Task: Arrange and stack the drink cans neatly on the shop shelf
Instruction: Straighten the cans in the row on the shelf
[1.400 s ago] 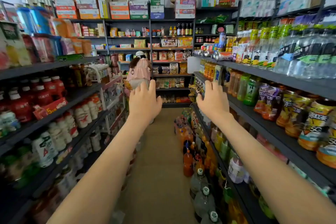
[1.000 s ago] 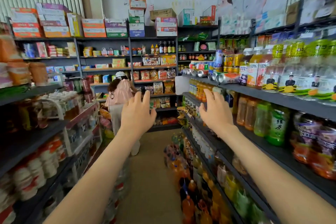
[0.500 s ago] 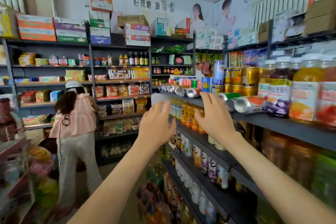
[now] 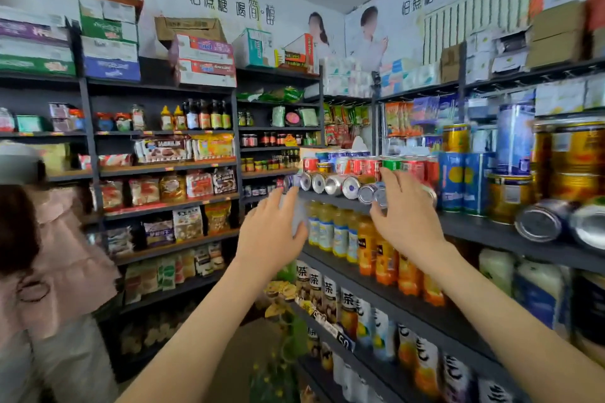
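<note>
Reaching toward toppled drink cans (image 4: 334, 185) | row lies sideways on shelf (image 4: 484, 231), long axes running back into it, ends facing aisle | right hand (image 4: 406, 216) nearer, fingers spread, empty, at row's near end | left hand (image 4: 271, 232) open, below-left of row

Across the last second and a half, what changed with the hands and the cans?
Both hands moved forward from the aisle up to the can shelf: the left hand near its end, the right hand spread before the toppled cans. Nothing taken hold of. Unchanged: both hands open and empty, the cans on their sides, upright cans behind them.
</note>
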